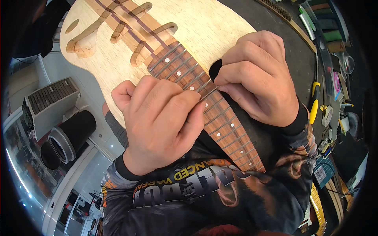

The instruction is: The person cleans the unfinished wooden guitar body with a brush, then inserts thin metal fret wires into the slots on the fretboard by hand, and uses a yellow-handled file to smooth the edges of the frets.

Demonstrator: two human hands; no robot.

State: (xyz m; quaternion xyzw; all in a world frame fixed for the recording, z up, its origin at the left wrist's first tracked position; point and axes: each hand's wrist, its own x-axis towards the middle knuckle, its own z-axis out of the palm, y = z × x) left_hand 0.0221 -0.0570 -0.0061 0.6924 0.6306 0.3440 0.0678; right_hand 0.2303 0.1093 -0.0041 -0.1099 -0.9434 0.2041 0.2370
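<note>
The left hand (157,118) and right hand (262,74) bend over opposite edges of a dark wooden fretboard (225,120), fingers curled, each thumb near its forefinger. A thin metal strip (209,93) crosses the wood between their fingertips; I cannot tell whether either hand grips it. Beyond both hands spreads the pale, unfinished guitar body (212,27) with its routed channels; the fretboard runs from there, between the hands, toward the person's shirt (197,188). Right of the right hand, a yellow-and-black handle (314,103) lies on the dark tabletop (301,67).
</note>
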